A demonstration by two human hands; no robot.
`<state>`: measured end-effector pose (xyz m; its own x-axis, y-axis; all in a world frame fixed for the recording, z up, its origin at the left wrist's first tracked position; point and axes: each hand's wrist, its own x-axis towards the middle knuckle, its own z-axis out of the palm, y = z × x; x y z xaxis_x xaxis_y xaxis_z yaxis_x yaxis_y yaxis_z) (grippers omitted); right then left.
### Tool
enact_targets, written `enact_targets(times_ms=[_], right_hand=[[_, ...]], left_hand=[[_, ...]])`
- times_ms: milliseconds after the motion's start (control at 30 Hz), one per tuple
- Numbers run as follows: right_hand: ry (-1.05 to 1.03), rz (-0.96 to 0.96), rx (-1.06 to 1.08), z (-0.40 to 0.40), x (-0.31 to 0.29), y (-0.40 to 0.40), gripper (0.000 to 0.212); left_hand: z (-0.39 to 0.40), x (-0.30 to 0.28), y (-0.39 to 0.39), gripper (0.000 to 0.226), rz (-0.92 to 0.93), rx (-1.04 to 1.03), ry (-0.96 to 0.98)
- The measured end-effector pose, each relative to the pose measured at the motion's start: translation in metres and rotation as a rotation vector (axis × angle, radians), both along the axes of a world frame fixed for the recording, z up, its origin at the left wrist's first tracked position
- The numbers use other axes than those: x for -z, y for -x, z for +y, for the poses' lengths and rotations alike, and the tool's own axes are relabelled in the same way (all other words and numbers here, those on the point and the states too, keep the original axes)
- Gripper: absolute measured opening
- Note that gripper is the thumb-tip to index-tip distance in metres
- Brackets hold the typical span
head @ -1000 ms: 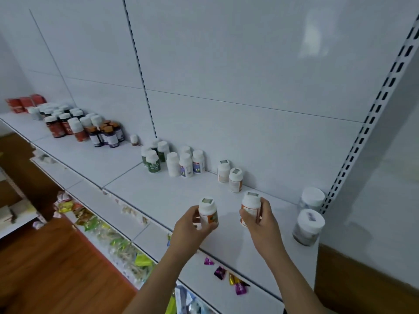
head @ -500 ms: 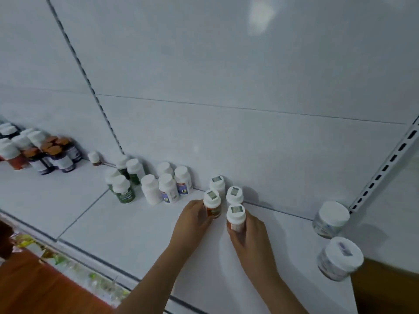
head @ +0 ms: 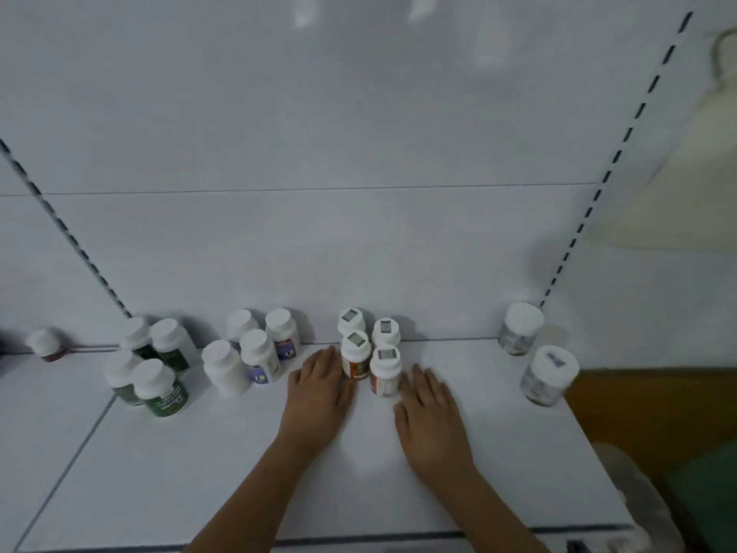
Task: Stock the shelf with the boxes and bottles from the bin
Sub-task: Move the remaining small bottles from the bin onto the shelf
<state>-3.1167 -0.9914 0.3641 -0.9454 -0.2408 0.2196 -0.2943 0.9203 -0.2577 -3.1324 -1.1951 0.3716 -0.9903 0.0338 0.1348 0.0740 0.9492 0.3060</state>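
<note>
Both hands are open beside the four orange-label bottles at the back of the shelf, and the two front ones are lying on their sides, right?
Not quite. The head view shows the two front orange-label bottles standing upright, caps up. The rest holds: left hand and right hand are open beside the group of four on the shelf.

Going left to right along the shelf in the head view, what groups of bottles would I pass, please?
Lone small bottle → green-label bottles → plain white bottle → purple-label bottles → orange-label bottles → two wide jars.
</note>
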Motion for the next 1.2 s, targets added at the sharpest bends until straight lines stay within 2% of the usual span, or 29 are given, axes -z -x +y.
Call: enact_targets(times_ms=[67, 167, 233, 333, 433, 567, 667, 733, 933, 1200], right_hand=[[0.022, -0.029, 0.014, 0.005, -0.003, -0.018, 0.061], [0.227, -0.083, 0.066, 0.019, -0.014, -0.053, 0.077], [0.359, -0.046, 0.174, 0.036, -0.026, -0.079, 0.071], [0.442, 0.052, 0.326, 0.068, -0.046, -0.117, 0.056], [0.503, 0.139, 0.47, 0.106, -0.063, -0.15, 0.053], [0.562, 0.159, 0.611, 0.162, -0.085, -0.185, 0.052], [0.556, 0.161, 0.673, 0.207, -0.099, -0.207, 0.057], [0.553, 0.18, 0.717, 0.238, -0.107, -0.219, 0.059], [0.52, 0.169, 0.745, 0.338, -0.118, -0.245, 0.062], [0.442, 0.083, 0.652, 0.449, -0.099, -0.235, 0.064]], left_hand=[[0.001, -0.002, -0.002, 0.063, -0.008, 0.0, -0.079], [-0.001, -0.005, -0.023, 0.045, 0.072, -0.055, -0.357], [0.007, -0.008, -0.047, 0.024, 0.143, -0.081, -0.484], [0.043, -0.018, -0.083, 0.023, 0.093, 0.059, -0.564], [0.097, -0.019, -0.106, 0.025, 0.07, 0.346, -0.555], [0.175, -0.03, -0.126, 0.034, 0.038, 0.66, -0.572], [0.231, -0.038, -0.141, 0.031, 0.003, 0.821, -0.538], [0.268, -0.04, -0.15, 0.038, -0.036, 0.897, -0.502], [0.37, -0.022, -0.173, 0.037, -0.112, 0.973, -0.49], [0.468, 0.019, -0.174, 0.04, -0.276, 0.844, -0.426]])
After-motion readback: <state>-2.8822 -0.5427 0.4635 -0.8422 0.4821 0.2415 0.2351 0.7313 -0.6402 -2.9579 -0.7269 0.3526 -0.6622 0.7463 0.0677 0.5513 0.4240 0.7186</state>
